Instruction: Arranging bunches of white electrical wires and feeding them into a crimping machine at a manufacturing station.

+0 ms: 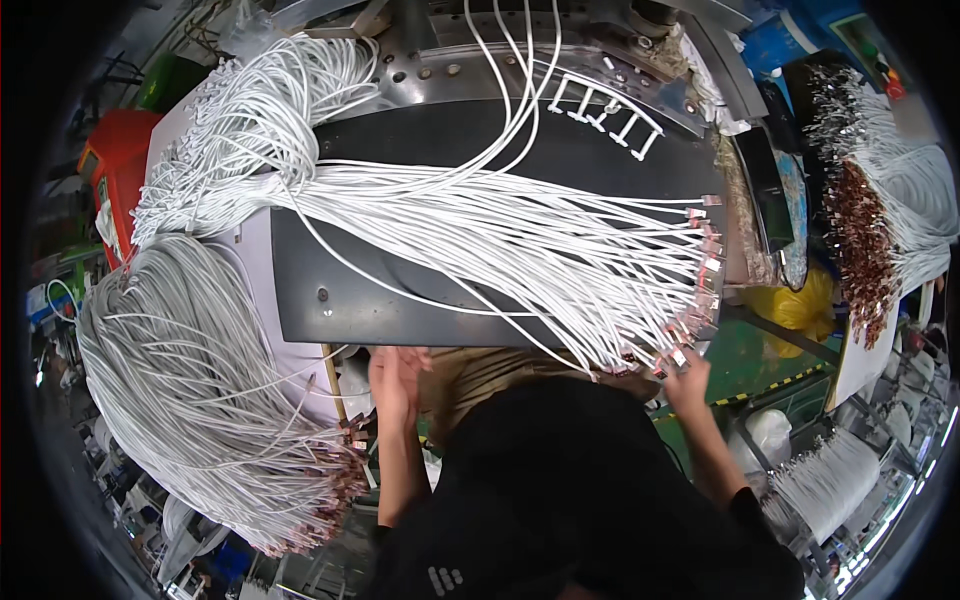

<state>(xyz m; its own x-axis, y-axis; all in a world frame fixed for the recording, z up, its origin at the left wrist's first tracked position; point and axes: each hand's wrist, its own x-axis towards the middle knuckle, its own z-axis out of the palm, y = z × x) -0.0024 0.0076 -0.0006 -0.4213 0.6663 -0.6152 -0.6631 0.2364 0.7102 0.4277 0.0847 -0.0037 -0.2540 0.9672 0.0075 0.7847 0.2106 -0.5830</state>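
A wide bundle of white cables (480, 230) fans out over the dark metal table, their ends tipped with small coppery and whitish connectors (705, 270). At the front right corner, my right hand (687, 382) is closed with its fingertips on a cable end among these connectors. My left hand (398, 375) is at the table's front edge, left of the middle, fingers loosely apart and partly hard to make out. No object shows in it. Several cables loop up from the bundle toward the top of the view.
The dark metal table (300, 310) carries a white plastic frame piece (605, 115) at the back right. More cables (190, 380) hang in a thick bundle on the left. A red box (115, 165) stands at far left. Further cable bundles (915, 190) and a yellow bag (795, 305) are at right.
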